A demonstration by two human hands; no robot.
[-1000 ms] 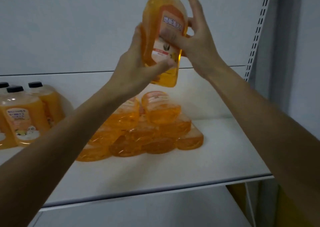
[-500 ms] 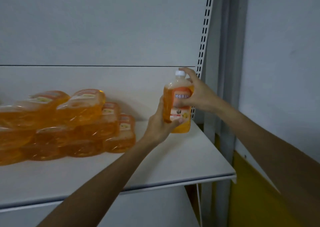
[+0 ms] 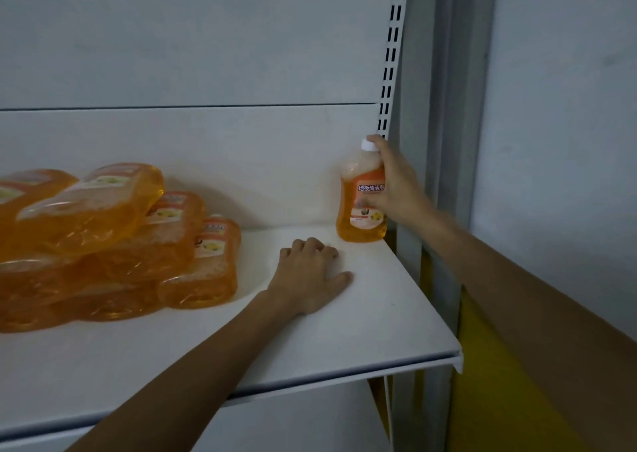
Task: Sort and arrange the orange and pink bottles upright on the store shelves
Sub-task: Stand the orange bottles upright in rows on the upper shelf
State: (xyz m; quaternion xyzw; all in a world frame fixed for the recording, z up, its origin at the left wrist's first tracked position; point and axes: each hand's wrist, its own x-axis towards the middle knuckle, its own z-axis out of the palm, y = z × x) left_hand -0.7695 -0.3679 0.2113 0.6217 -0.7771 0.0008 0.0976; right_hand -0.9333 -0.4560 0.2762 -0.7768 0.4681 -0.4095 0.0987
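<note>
– So, starting w/ the fingers (image 3: pixel 383 157) of the R hand (image 3: pixel 396 189): clamped or apart?
– Clamped. Curled round the far side of an orange bottle (image 3: pixel 358 217), w/ forefinger tip up by its white cap (image 3: pixel 368 145) and thumb laid across the front label.
– And placing that bottle?
– Upright, base down on the white shelf (image 3: pixel 344 341), far-right back corner, just beside the slotted upright (image 3: pixel 391 55) and close to the back panel (image 3: pixel 206 148). Can't tell whether touching either.
– Label?
– Facing the camera; white characters on an orange band, fruit pic below. Too small to read more.
– Moving to the L hand (image 3: pixel 310 276)?
– Resting on the shelf, palm down, near the bottle's base but apart from it. Holding nothing. Loosely curled at the knuckles, close together, w/ thumb stretched out flat to the right.
– Further left?
– Seeing a pile of orange bottles (image 3: pixel 103 238), same sort, lying on their sides, stacked in layers, running off the left edge. Well apart from the upright one, just left of the L forearm.
– Beyond the shelf?
– Grey wall (image 3: pixel 568 141) at right, yellow panel (image 3: pixel 482 400) lower down by the R forearm.
</note>
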